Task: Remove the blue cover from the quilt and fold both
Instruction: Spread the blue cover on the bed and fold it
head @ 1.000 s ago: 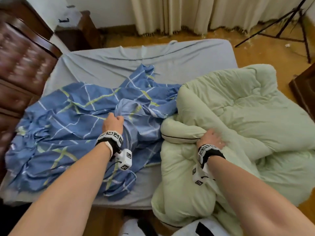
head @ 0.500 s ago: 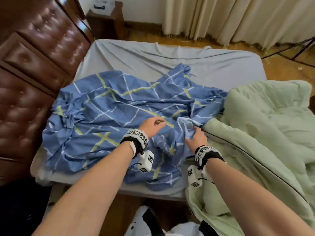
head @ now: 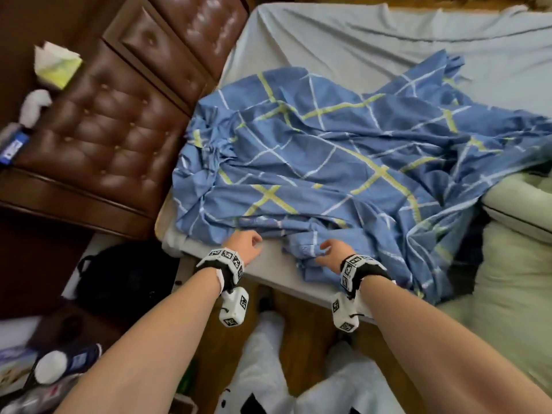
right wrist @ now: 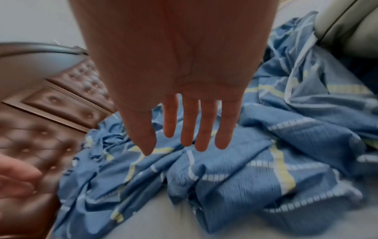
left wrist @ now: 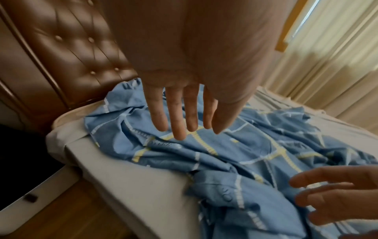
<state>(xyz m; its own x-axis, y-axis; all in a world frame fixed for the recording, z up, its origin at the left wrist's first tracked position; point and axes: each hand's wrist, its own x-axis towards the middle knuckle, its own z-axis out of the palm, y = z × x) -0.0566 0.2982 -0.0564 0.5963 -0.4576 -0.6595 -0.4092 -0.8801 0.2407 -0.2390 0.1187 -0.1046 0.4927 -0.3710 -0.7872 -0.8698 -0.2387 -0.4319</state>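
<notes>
Cover [head: 343,162] of blue check lies crumpled across the bed [head: 388,40], free of the pale green quilt [head: 513,264] bunched at its right edge. A second ago the right hand [head: 333,249] gripped the quilt; now both it and the left hand [head: 243,245] hover over the cover's near hem, fingers [left wrist: 178,122] straight, holding nothing. Removal looks done; folding the cover likely starts here.

Both bare forearms reaching forward and down, marker bands on the wrists, left hand [head: 243,245] with fingers straight and slightly spread, right hand [head: 334,251] likewise loose-fingered, palms down, neither gripping anything
</notes>
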